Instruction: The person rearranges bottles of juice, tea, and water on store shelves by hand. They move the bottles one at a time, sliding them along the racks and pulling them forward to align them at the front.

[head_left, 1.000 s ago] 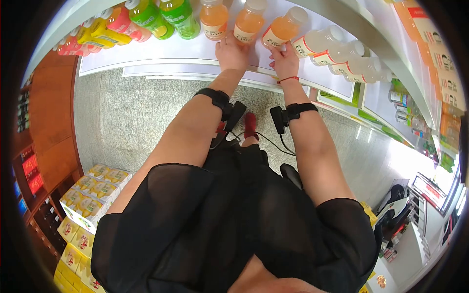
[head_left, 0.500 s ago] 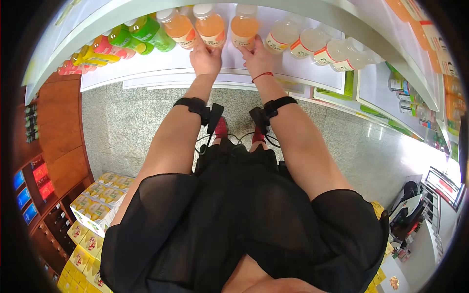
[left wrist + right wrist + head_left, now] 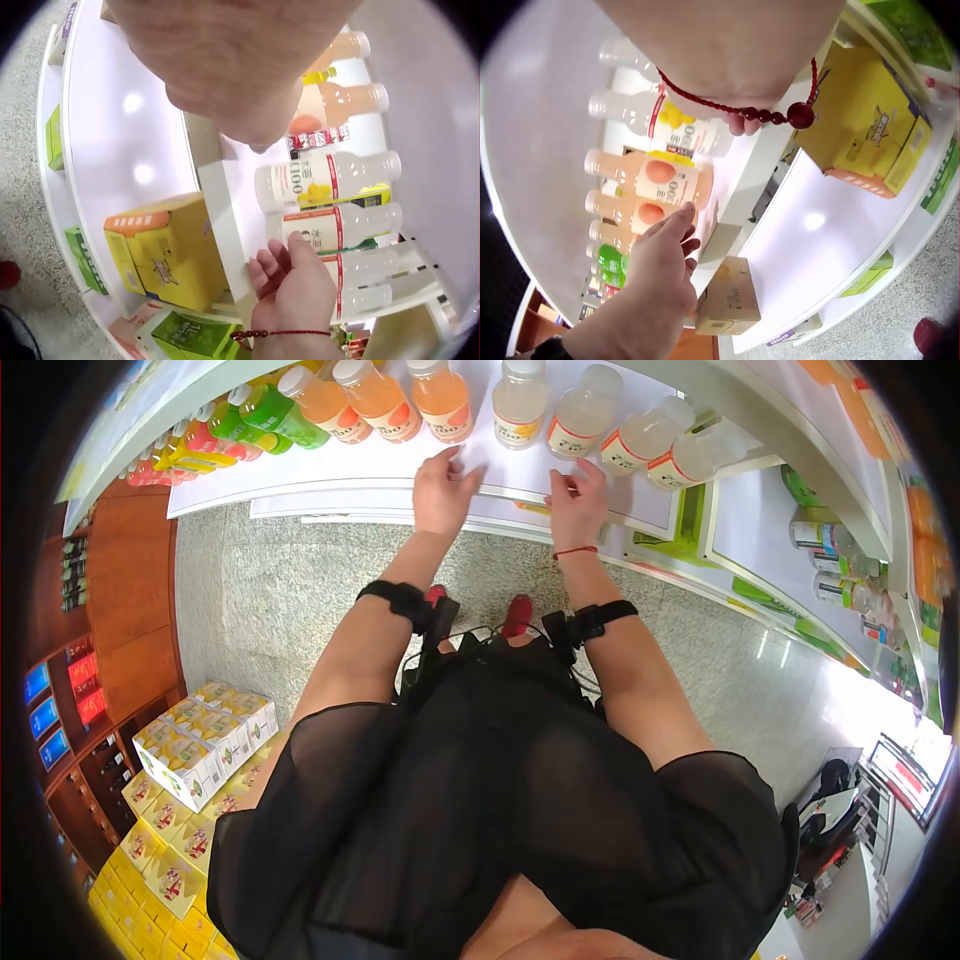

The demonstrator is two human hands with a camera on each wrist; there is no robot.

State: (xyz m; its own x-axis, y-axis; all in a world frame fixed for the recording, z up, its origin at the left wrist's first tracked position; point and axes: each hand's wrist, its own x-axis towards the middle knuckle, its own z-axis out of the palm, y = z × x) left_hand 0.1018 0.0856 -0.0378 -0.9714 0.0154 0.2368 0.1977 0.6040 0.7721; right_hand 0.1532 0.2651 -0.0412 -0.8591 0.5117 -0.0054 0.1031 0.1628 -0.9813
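Observation:
Three bottles of orange drink [image 3: 440, 402] stand in a row at the shelf's front edge. My left hand [image 3: 443, 495] is just in front of the rightmost one, fingers loosely bent and nothing gripped. In the right wrist view, the left index finger overlaps an orange bottle's label. To the right stand several bottles of clear drink [image 3: 519, 405] with white-and-red labels. My right hand [image 3: 578, 508], a red bead bracelet at its wrist, is in front of the second one with fingers loosely curled around nothing. The left wrist view shows the right fingertips beside a clear bottle [image 3: 311, 227].
Green bottles [image 3: 280, 420] and pink and yellow ones continue the row leftward. A lower shelf holds a yellow carton [image 3: 169, 251]. The upper shelf's curved edge [image 3: 660, 385] overhangs the bottles. Stacked cartons [image 3: 205, 740] stand on the left, behind me.
My right hand has let go of the third orange bottle and moved right to the clear ones. My left hand has left the second orange bottle. The view has shifted right along the row.

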